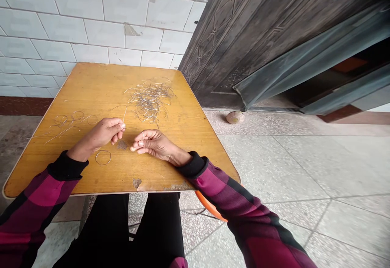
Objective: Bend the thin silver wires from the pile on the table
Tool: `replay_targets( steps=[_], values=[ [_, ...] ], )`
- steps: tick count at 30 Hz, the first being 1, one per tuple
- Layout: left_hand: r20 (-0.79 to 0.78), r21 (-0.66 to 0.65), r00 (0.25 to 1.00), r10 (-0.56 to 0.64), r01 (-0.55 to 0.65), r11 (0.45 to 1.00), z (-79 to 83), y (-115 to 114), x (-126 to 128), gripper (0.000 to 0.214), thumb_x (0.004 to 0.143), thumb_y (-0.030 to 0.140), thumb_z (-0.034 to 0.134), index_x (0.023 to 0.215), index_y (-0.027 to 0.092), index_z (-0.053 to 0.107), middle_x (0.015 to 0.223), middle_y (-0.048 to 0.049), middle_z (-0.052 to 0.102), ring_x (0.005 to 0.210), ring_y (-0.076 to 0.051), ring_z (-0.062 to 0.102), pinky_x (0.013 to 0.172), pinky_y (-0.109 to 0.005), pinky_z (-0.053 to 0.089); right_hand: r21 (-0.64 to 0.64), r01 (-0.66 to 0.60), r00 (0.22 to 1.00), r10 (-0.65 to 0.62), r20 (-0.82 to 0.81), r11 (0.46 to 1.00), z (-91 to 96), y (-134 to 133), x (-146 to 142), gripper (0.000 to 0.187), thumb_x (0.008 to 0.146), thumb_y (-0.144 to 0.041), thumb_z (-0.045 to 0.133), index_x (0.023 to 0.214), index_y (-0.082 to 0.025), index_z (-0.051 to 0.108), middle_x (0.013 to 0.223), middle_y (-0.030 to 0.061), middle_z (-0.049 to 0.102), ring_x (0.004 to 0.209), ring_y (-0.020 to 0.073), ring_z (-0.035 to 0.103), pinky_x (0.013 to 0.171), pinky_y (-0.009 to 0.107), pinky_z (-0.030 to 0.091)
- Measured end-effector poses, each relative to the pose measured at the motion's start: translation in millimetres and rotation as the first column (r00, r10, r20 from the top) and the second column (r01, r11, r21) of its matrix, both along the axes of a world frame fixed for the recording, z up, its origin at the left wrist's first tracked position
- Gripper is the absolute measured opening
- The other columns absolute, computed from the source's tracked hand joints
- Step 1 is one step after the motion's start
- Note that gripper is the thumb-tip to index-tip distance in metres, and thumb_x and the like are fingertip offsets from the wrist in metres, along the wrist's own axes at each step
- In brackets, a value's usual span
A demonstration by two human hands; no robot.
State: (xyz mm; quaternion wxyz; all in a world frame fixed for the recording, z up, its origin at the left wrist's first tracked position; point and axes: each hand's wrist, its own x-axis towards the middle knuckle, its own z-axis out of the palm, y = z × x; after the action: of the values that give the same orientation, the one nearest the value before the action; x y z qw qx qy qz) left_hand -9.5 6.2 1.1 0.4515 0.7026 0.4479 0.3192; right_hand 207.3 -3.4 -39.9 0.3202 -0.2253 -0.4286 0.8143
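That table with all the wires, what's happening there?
A person sits at a yellow wooden table, working with bare hands. The left hand pinches a thin wire in its fingers, and the right hand is close beside it, fingers pinched together. A tangled heap of wire pieces lies ahead, a wire ring lies by the left wrist, and more wire loops lie further left.

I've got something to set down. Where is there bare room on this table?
Bare wood shows at the back-left of the yellow tabletop, between the wire pile and the tiled wall, and right of the right hand up to the table's edge. Crowded around the left hand, where wire loops lie.
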Motion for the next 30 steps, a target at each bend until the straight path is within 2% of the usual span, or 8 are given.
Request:
replay_targets(
  steps=[8, 12, 14, 17, 19, 20, 26, 30],
  values=[
    [-0.053, 0.014, 0.998, 0.026, -0.025, 1.000, 2.7, 1, -2, 0.027, 0.087, 0.028, 0.047, 0.063, 0.017, 0.052, 0.055, 0.0017, 0.056, 0.041, -0.007, 0.046, 0.042, -0.019, 0.037, -0.017, -0.047, 0.997, 0.048, 0.059, 0.999, -2.7, 0, -2, 0.035, 0.068, -0.026, 0.085, 0.097, -0.015, 0.068, 0.087, 0.0028, 0.075, 0.081, 0.0123, 0.073, 0.072, 0.021, 0.058],
    [-0.112, 0.014, 0.989, 0.091, -0.090, 0.996, 1.2, 4, -2, 0.023, 0.086, 0.024, 0.048, 0.065, 0.017, 0.053, 0.054, 0.0024, 0.055, 0.040, -0.007, 0.047, 0.041, -0.019, 0.038, 0.227, 0.021, 0.974, -0.072, 0.217, 0.974, 6.0, 5, 8, 0.049, 0.070, -0.027, 0.083, 0.112, -0.017, 0.062, 0.105, 0.0060, 0.071, 0.091, 0.0137, 0.070, 0.084, 0.029, 0.055],
    [-0.131, 0.019, 0.983, 0.132, -0.130, 0.991, 1.2, 5, -2, 0.022, 0.085, 0.021, 0.048, 0.064, 0.016, 0.053, 0.053, 0.0025, 0.056, 0.039, -0.007, 0.047, 0.041, -0.019, 0.038, 0.493, 0.095, 0.922, -0.264, 0.285, 0.865, 12.2, 7, 15, 0.049, 0.075, -0.029, 0.079, 0.118, -0.017, 0.059, 0.115, 0.0089, 0.066, 0.090, 0.0137, 0.067, 0.082, 0.029, 0.054],
    [-0.145, 0.023, 0.973, 0.180, -0.179, 0.984, 1.9, 5, 0, 0.024, 0.085, 0.018, 0.047, 0.061, 0.017, 0.052, 0.051, 0.0029, 0.055, 0.038, -0.007, 0.047, 0.040, -0.019, 0.037, 0.871, 0.001, 0.781, -0.544, 0.306, 0.492, 17.4, 7, 22, 0.036, 0.086, -0.033, 0.068, 0.117, -0.017, 0.062, 0.115, 0.0108, 0.061, 0.087, 0.0147, 0.062, 0.075, 0.029, 0.052],
    [-0.146, 0.020, 0.970, 0.192, -0.191, 0.981, 1.9, 4, 2, 0.026, 0.085, 0.017, 0.047, 0.059, 0.017, 0.051, 0.049, 0.0032, 0.054, 0.037, -0.007, 0.046, 0.040, -0.019, 0.037, 0.949, -0.192, 0.702, -0.641, 0.310, 0.249, 15.9, 5, 23, 0.028, 0.091, -0.035, 0.062, 0.113, -0.018, 0.065, 0.104, 0.0095, 0.061, 0.083, 0.0153, 0.059, 0.071, 0.029, 0.049],
    [-0.145, 0.020, 0.971, 0.192, -0.191, 0.981, 1.6, 4, 3, 0.027, 0.085, 0.017, 0.047, 0.058, 0.017, 0.051, 0.048, 0.0033, 0.054, 0.037, -0.007, 0.046, 0.040, -0.019, 0.037, 0.942, -0.285, 0.673, -0.663, 0.327, 0.174, 13.9, 4, 22, 0.027, 0.093, -0.036, 0.058, 0.112, -0.018, 0.066, 0.099, 0.0085, 0.061, 0.080, 0.0151, 0.058, 0.069, 0.028, 0.048],
    [-0.093, -0.032, 0.980, 0.174, -0.178, 0.984, -2.8, 2, 9, 0.030, 0.087, 0.016, 0.047, 0.058, 0.017, 0.051, 0.047, 0.0032, 0.054, 0.037, -0.007, 0.047, 0.040, -0.019, 0.036, 0.814, -0.580, 0.535, -0.744, 0.400, 0.020, 3.3, -1, 15, 0.032, 0.102, -0.032, 0.039, 0.105, -0.015, 0.066, 0.085, 0.0061, 0.061, 0.065, 0.0124, 0.051, 0.058, 0.025, 0.037],
    [-0.039, -0.113, 0.985, 0.170, -0.174, 0.978, -5.0, -1, 15, 0.030, 0.088, 0.012, 0.047, 0.058, 0.016, 0.051, 0.049, 0.0032, 0.055, 0.037, -0.007, 0.047, 0.039, -0.018, 0.037, 0.771, -0.637, 0.475, -0.777, 0.412, 0.019, 3.3, -5, 11, 0.039, 0.103, -0.034, 0.034, 0.087, -0.015, 0.065, 0.076, 0.0042, 0.057, 0.058, 0.0108, 0.043, 0.054, 0.025, 0.031]
  ],
)
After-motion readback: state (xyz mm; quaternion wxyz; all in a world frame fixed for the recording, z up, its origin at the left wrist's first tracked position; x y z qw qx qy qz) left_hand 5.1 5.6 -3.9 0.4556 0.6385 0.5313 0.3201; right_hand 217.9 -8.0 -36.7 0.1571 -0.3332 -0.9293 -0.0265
